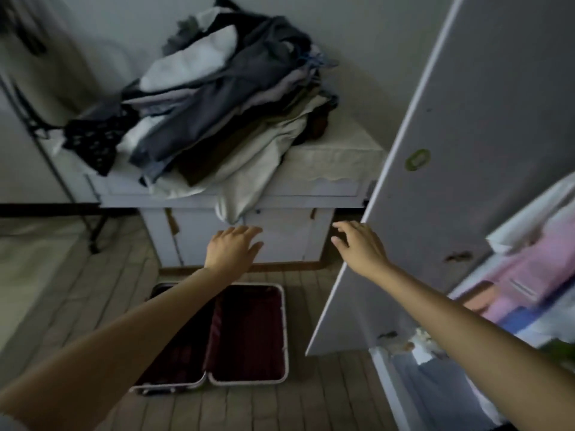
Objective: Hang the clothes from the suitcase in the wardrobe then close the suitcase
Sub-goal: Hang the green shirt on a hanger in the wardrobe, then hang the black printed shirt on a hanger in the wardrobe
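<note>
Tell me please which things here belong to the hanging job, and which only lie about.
Belong to the job:
- open suitcase on the floor
- wardrobe door, standing open
- clothes pile on the cabinet
- left hand and right hand, both empty

Only lying about:
- white cabinet
- folded pink items on the wardrobe shelf

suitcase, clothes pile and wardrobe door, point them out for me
suitcase [249, 334], head view, red lining of its right half
clothes pile [217, 98], head view, dark grey garment near the top
wardrobe door [466, 181], head view, bare grey panel

Two bare forearms in shot, no sleeves; left hand [231, 248] and right hand [361, 244] wear no rings, watch or gloves.
</note>
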